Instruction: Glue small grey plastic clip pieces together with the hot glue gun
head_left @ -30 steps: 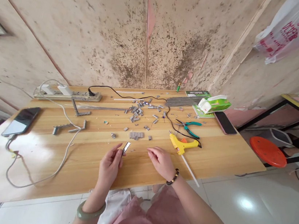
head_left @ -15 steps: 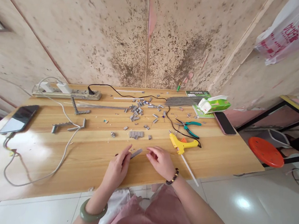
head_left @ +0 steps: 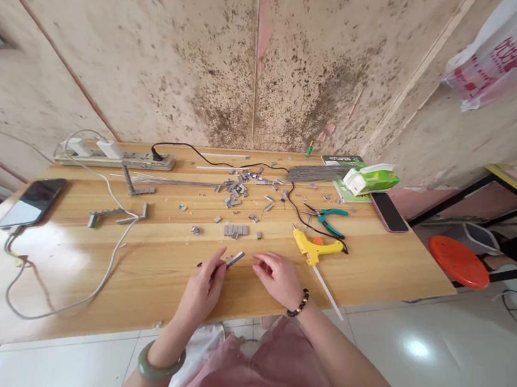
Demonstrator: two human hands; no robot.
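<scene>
My left hand is closed, with thumb and fingers pinching a narrow grey strip that points up and to the right. The strip looks built of small flat grey pieces, but the fingers cover its lower end. To the right, my right hand is apart from the strip, its fingers loosely curved and nothing visible in them. Just beyond both hands lies a row of grey blocks, with a single small grey block beside it. A yellow glue gun with a white glue stick lies right of my right hand.
Teal-handled pliers and a pile of loose grey pieces lie farther back. Thin metal rods lie near a tissue pack. Phones rest at both sides. A white cable loops across the left; joined grey pieces lie nearby.
The grey strip in my left hand has turned, now showing its narrower edge and a lighter face. My right hand has hardly moved.
</scene>
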